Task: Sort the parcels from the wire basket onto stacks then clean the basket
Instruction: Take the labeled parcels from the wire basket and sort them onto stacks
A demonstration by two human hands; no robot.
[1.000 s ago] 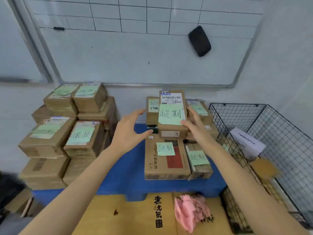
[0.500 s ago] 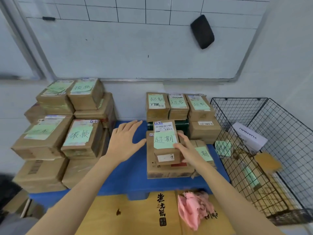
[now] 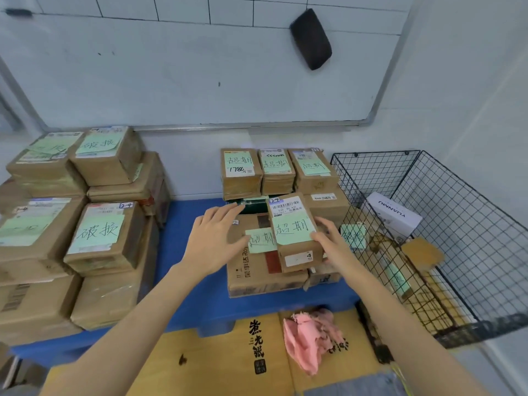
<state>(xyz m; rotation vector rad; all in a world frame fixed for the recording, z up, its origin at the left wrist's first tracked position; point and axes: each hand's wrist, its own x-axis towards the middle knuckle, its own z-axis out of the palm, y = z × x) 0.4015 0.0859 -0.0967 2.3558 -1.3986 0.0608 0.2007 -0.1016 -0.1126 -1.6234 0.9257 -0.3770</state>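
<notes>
Lowered from where it was held up a second ago, the small parcel [image 3: 295,232] now sits on the right half of a flat brown carton [image 3: 251,277], and the left hand [image 3: 213,241] has come in from over the blue surface to lie on that carton's left part. That hand is flat, its fingers straight and slightly spread, the thumb touching a pale green note stuck on the carton. The right hand [image 3: 333,241] grips the small parcel's right edge, thumb on the top face and fingers close together along the side. The parcel is a rectangular kraft-cardboard box, taped and a little scuffed, with a white barcode label, a handwritten green note and a white sticker marked 4. Behind it a row of three similar boxes [image 3: 275,170] tops a taller stack against the wall. To the left stand more stacks of brown parcels [image 3: 100,235], glossy with tape and carrying green notes. Everything rests on a smooth blue platform [image 3: 194,284]. On the right, a black wire basket [image 3: 457,224] of square mesh holds a white box [image 3: 391,217] and some brown and green-labelled items I can't make out. A crumpled pink cloth [image 3: 310,337] lies on yellow printed cardboard [image 3: 217,361] in front. On the pale wall hangs a gridded whiteboard [image 3: 200,67] with a black eraser [image 3: 311,38] stuck to it.
</notes>
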